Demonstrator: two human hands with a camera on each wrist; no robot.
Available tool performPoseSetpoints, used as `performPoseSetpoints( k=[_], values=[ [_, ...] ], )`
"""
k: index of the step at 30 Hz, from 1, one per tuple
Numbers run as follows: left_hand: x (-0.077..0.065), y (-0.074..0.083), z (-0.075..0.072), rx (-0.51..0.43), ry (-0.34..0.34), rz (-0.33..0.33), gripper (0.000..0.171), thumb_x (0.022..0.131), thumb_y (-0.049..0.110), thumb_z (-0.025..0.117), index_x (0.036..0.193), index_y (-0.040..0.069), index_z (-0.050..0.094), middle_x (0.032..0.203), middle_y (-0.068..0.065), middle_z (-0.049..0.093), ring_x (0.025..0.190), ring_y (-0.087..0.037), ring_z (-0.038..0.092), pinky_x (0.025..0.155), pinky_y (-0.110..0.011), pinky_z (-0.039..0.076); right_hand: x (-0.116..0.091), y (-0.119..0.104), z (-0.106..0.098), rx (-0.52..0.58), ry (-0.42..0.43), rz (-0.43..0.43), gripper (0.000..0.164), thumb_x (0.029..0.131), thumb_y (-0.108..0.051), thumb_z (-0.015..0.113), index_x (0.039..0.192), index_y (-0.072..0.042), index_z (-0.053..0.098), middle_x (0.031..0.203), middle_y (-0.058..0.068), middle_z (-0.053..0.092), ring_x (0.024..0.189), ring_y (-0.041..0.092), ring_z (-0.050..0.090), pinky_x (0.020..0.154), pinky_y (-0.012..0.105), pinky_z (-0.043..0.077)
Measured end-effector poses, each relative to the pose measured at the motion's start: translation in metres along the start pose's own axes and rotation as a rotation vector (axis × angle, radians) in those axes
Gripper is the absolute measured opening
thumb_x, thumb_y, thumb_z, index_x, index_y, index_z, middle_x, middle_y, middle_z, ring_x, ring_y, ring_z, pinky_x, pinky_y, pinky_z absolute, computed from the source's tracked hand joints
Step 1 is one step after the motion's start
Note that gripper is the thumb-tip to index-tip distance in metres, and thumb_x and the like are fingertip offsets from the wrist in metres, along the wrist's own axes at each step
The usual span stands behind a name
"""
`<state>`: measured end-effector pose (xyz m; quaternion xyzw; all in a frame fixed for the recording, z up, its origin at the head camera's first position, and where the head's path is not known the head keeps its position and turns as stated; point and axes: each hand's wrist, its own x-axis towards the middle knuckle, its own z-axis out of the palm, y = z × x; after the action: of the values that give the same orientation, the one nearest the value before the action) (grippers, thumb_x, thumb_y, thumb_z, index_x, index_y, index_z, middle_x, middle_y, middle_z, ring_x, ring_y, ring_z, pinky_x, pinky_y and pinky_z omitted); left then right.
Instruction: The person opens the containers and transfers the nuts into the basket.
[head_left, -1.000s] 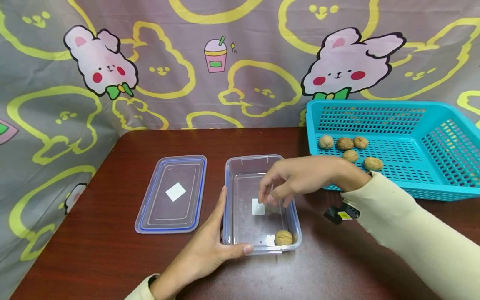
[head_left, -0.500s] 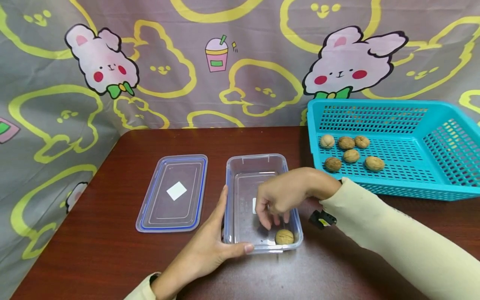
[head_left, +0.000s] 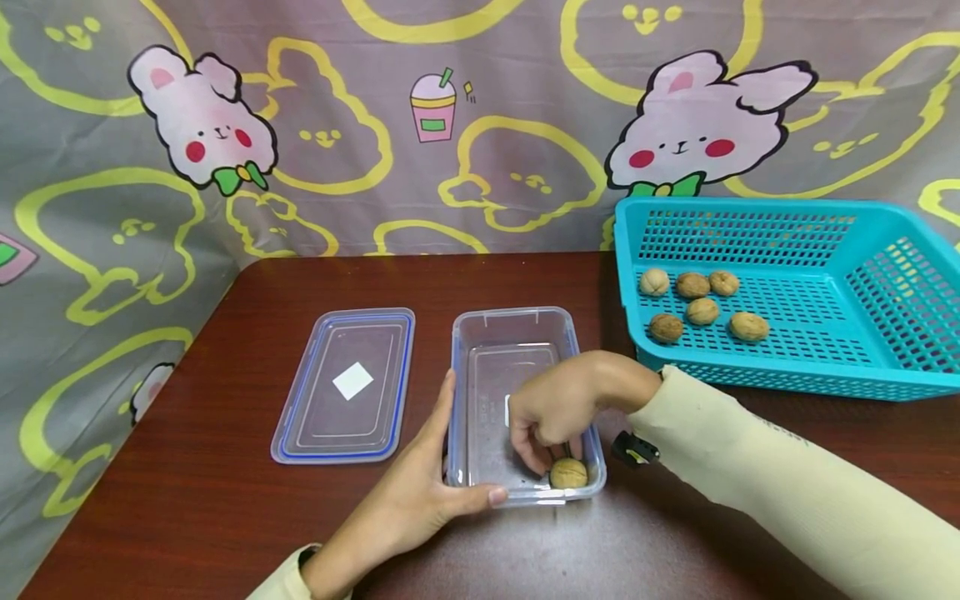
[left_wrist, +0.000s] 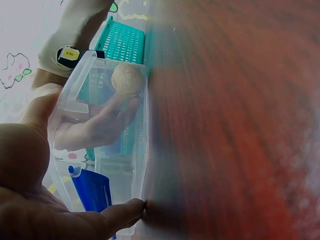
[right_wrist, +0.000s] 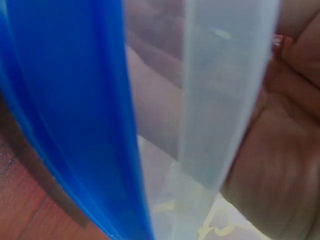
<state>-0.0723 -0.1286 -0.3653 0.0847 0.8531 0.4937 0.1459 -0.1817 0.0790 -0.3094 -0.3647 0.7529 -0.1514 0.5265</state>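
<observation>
A clear plastic container point(head_left: 480, 392) stands on the table, with one walnut point(head_left: 568, 475) in its near right corner. My left hand point(head_left: 416, 492) steadies the container from outside, fingers extended along its left wall and thumb on the near rim. Down inside, my right hand point(head_left: 551, 404) has its fingers bent loosely and parted just above and beside the walnut. In the left wrist view, its fingertips reach the walnut point(left_wrist: 127, 78) through the clear wall; a firm pinch is not visible. The right wrist view shows a blue clip point(right_wrist: 75, 110) close up.
A clear lid point(head_left: 345, 383) with a blue seal and a white sticker lies left of the container. To the right stands a turquoise basket point(head_left: 795, 379) holding several walnuts point(head_left: 702, 312). A patterned cloth point(head_left: 480, 183) hangs behind the brown table point(head_left: 187, 475).
My right hand has lowered within the container, toward me, down to the walnut. As its wrist moved, another walnut in the basket came into view. The left hand keeps its place.
</observation>
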Motion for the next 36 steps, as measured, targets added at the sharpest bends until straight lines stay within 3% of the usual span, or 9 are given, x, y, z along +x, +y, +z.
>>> performPoseSetpoints(
  k=[8, 12, 19, 28, 36],
  values=[
    [0.0, 0.0, 0.0, -0.003, -0.002, -0.009, 0.136, 0.077, 0.037, 0.094, 0.168, 0.034, -0.007, 0.176, -0.008, 0.009, 0.16, -0.028, 0.019, 0.13, -0.057, 0.018, 0.0, 0.005, -0.003, 0.07, -0.069, -0.013, 0.036, 0.089, 0.013, 0.043, 0.1, 0.002, 0.075, 0.083, -0.001, 0.064, 0.082, 0.009, 0.061, 0.07, 0.03, 0.063],
    [0.0, 0.0, 0.0, -0.01, 0.0, 0.011, 0.134, 0.078, 0.037, 0.093, 0.169, 0.031, -0.005, 0.176, -0.012, 0.011, 0.159, -0.032, 0.022, 0.128, -0.061, 0.019, 0.001, 0.005, -0.005, 0.073, -0.111, -0.017, 0.031, 0.091, 0.01, 0.047, 0.104, 0.001, 0.074, 0.088, -0.002, 0.065, 0.083, 0.007, 0.061, 0.073, 0.031, 0.064],
    [0.0, 0.0, 0.0, -0.007, -0.001, -0.012, 0.136, 0.077, 0.036, 0.094, 0.169, 0.033, -0.006, 0.176, -0.009, 0.01, 0.159, -0.028, 0.021, 0.13, -0.058, 0.019, 0.004, 0.009, -0.006, 0.162, -0.146, -0.045, 0.027, 0.092, 0.011, 0.048, 0.108, 0.006, 0.069, 0.088, -0.002, 0.061, 0.083, 0.007, 0.061, 0.077, 0.033, 0.065],
    [0.0, 0.0, 0.0, -0.015, 0.005, 0.025, 0.134, 0.079, 0.036, 0.093, 0.17, 0.029, -0.004, 0.176, -0.012, 0.014, 0.157, -0.03, 0.026, 0.128, -0.06, 0.022, 0.006, 0.014, -0.007, 0.17, -0.164, -0.139, 0.025, 0.09, 0.008, 0.065, 0.114, 0.007, 0.07, 0.093, -0.004, 0.068, 0.087, 0.002, 0.064, 0.08, 0.021, 0.06],
    [0.001, 0.0, 0.0, -0.013, 0.003, 0.001, 0.135, 0.077, 0.034, 0.094, 0.169, 0.033, -0.005, 0.176, -0.008, 0.013, 0.157, -0.027, 0.026, 0.129, -0.056, 0.021, 0.006, 0.015, -0.008, 0.176, -0.171, -0.191, 0.03, 0.089, 0.009, 0.07, 0.119, 0.007, 0.073, 0.098, 0.003, 0.074, 0.091, 0.005, 0.065, 0.082, 0.017, 0.057]
  ],
)
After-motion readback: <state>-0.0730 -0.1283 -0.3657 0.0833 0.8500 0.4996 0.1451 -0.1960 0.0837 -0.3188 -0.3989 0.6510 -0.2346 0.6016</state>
